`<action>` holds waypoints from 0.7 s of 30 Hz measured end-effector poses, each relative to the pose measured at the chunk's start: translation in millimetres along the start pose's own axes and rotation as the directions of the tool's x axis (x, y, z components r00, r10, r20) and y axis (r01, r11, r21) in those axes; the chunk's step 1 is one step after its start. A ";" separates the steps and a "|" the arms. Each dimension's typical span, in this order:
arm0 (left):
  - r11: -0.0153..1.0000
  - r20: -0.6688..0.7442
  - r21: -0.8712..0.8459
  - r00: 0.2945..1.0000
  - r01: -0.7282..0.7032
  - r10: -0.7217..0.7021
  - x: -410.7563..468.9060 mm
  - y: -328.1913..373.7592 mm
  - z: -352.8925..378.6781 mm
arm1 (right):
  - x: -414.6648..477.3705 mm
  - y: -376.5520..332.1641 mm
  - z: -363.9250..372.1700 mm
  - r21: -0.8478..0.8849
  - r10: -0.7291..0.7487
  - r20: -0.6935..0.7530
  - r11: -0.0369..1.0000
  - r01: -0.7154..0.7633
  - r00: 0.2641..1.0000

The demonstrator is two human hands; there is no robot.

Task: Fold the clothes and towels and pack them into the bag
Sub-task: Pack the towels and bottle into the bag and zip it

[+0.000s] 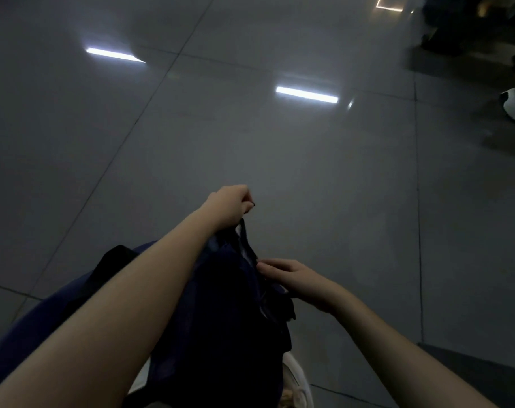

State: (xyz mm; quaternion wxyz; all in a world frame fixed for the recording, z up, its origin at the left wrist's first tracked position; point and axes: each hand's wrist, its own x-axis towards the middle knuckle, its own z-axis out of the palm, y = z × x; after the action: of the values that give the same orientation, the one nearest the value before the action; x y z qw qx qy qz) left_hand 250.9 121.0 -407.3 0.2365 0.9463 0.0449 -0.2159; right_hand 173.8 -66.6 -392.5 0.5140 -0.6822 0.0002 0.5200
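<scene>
**Q:** Where is the thing being packed?

**A:** A dark navy fabric bundle (221, 319) hangs in front of the person, above a grey tiled floor (279, 160). The light is dim, so I cannot tell whether it is the bag or a garment.

**Q:** How is it held?

**A:** The left hand (229, 203) is raised, its grip pinched on the bundle's top edge, probably so the cloth hangs straight. The right hand (293, 278) sits lower at the side edge, fingertips against the fabric. I cannot tell whether that grip pinches or only touches. It is likely steadying the edge.

**Q:** Anything else?

**A:** A white shoe (298, 384) shows below the bundle.
</scene>
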 end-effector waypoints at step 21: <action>0.969 -0.063 -0.170 0.983 -0.180 0.171 -57.4 5.3 -30.1 | 16.5 -48.8 22.5 0.063 -0.206 -0.254 0.971 0.229 0.945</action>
State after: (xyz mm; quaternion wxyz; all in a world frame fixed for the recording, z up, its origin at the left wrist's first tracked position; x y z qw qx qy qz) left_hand 211.7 131.4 -356.4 0.3359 0.9269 -0.0146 -0.1669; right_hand 191.5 -19.0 -368.5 0.5950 -0.7128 0.0122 0.3712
